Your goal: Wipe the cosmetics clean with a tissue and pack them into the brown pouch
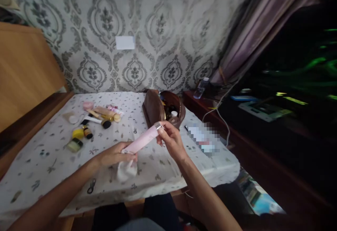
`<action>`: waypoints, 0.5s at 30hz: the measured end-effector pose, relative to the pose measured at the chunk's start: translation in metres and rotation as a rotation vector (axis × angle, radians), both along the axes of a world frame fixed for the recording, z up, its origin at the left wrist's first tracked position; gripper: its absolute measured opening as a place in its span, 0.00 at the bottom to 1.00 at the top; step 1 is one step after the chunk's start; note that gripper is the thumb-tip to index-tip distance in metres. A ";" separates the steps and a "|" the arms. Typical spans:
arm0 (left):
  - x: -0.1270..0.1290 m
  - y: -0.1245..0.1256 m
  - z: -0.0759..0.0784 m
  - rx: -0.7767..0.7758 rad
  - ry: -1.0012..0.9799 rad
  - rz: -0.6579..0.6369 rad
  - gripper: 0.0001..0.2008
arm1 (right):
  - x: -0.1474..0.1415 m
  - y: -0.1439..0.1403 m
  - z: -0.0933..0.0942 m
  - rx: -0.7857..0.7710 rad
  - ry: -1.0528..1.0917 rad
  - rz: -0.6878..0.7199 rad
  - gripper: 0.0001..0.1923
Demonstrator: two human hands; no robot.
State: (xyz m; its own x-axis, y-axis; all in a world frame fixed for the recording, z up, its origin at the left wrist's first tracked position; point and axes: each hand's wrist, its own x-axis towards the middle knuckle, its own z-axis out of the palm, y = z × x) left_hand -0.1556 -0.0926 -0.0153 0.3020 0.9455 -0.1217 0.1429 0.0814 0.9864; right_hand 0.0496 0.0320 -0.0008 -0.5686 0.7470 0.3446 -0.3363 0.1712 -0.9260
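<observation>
A long pale pink cosmetic tube (142, 140) with a silver band at its top end slants between my hands above the table. My left hand (117, 154) is closed around its lower end, and a crumpled white wipe (127, 169) hangs from the same grip. At the upper end, the fingers of my right hand (170, 138) pinch the silver part. Just behind it stands an open brown cosmetic bag (152, 110), its zipper apart and several small containers inside, one with a white lid.
Several cosmetics lie at the left of the table: a yellow-lidded jar (78, 133), a greenish jar (74, 145), a brush (98, 120) and a pink jar (88, 105). A blurred-out flat object (202, 138) lies right. A plastic bottle (201, 87) and white cable (225, 125) are beyond.
</observation>
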 end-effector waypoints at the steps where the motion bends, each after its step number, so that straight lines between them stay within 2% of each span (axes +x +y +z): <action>1: 0.005 0.000 0.000 -0.001 -0.001 0.045 0.26 | 0.005 -0.001 -0.002 -0.025 0.034 -0.034 0.17; 5: 0.039 0.006 0.001 0.025 0.053 0.150 0.27 | 0.020 -0.019 -0.012 -0.090 0.102 -0.132 0.20; 9: 0.080 0.017 -0.003 -0.030 0.057 0.154 0.29 | 0.039 -0.043 -0.021 -0.131 -0.047 -0.045 0.19; 11: 0.095 0.026 -0.001 -0.017 0.133 0.104 0.27 | 0.054 -0.046 -0.020 -0.129 -0.063 -0.052 0.19; 13: 0.101 0.038 0.007 0.086 0.293 0.049 0.23 | 0.073 -0.038 -0.014 -0.100 -0.048 -0.132 0.20; 15: 0.099 0.053 0.024 0.244 0.484 0.074 0.18 | 0.095 -0.023 -0.004 -0.066 -0.061 -0.217 0.20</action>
